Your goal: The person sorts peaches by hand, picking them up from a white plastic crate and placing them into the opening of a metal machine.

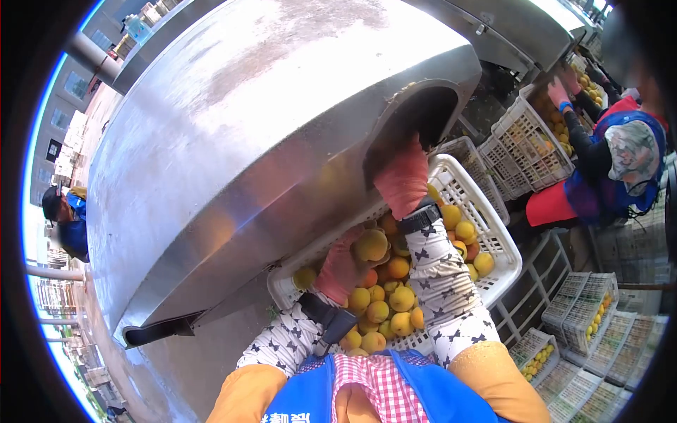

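Left hand (340, 266) gloved, half-curled among peaches (384, 296) in white crate (493, 233); right hand (403, 178) at chute opening (416, 120), grip unclear. Fruit round, light, bruisable; cup gently.

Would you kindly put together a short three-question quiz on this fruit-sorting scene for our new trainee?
1. True or false: the white crate under the metal chute holds yellow-orange fruit.
2. Which gloved hand reaches up into the chute opening: A) left hand, B) right hand?
3. What colour is the apron of the person wearing the camera?

Key: 1. True. 2. B. 3. Blue.
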